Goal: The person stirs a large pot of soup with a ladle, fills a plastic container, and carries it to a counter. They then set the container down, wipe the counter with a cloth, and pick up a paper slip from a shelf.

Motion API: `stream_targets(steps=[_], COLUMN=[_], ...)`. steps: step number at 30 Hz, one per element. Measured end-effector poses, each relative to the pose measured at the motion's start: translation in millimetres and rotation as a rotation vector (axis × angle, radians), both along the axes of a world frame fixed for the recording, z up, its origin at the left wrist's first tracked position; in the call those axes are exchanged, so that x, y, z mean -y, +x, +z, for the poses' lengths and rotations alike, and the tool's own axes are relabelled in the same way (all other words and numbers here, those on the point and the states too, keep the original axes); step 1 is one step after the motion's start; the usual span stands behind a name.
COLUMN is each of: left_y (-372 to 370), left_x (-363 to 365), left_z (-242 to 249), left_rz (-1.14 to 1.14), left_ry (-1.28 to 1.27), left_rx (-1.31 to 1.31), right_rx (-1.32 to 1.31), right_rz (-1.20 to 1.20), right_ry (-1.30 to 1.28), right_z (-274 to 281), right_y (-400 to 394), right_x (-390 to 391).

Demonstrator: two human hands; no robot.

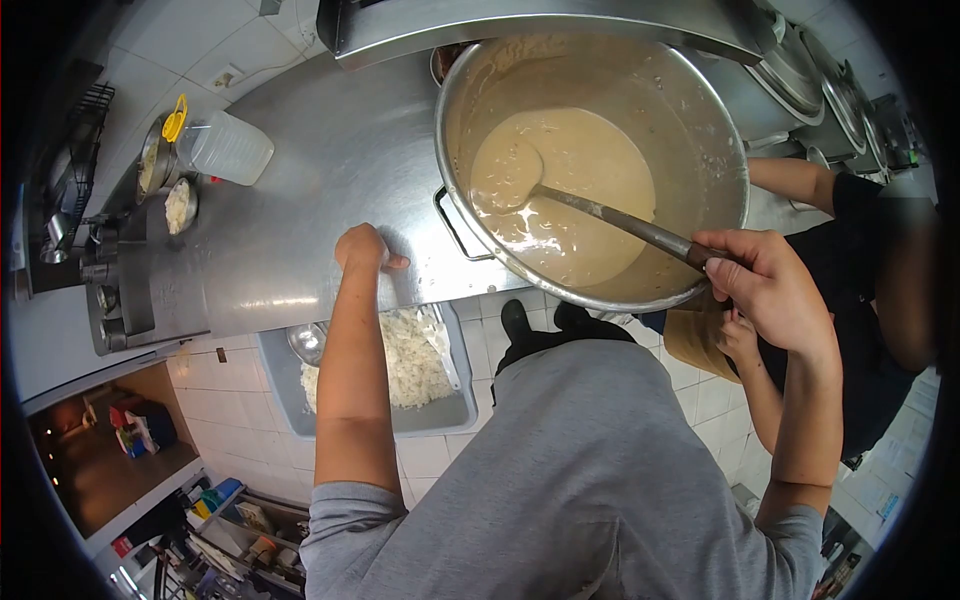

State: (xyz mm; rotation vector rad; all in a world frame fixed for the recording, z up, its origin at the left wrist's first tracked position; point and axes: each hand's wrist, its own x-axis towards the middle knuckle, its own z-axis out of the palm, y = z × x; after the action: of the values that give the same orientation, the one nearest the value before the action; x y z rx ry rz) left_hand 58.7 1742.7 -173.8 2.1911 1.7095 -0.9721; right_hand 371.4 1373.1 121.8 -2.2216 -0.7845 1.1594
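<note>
And here's the right hand [765,285] at three o'clock, its fingers closed around the brown end of a ladle [620,217]. The long shaft lies slantwise, running from that grip toward ten o'clock over the near side of the big metal pot [705,150], and the ladle's round head sits in the creamy liquid [590,150]. That's the key line: head at ten o'clock from the right hand, which is plainly the nearer one. The left hand [362,248] is over on the metal desk [320,120], eight o'clock from the ladle's head and well apart from it; its fingers look curled, thumb poking toward three o'clock, though whether they're fully closed I can't tell. Below that forearm, at eight o'clock in the view, a grey tray [465,415] carries white food [415,360] resembling rice.
</note>
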Motion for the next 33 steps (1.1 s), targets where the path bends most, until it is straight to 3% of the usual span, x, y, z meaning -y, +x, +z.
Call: stream_targets(steps=[10, 33], left_y=[0, 1], left_x=[0, -3], left_z=[-1, -1], left_rz=[0.015, 0.018], left_ry=[0.001, -0.011], left_rx=[-0.004, -0.007], right_rx=[-0.101, -0.272], right_rz=[-0.052, -0.245], right_ry=[0.186, 0.178], right_z=[-13, 2], right_y=[11, 26], right_x=[27, 58])
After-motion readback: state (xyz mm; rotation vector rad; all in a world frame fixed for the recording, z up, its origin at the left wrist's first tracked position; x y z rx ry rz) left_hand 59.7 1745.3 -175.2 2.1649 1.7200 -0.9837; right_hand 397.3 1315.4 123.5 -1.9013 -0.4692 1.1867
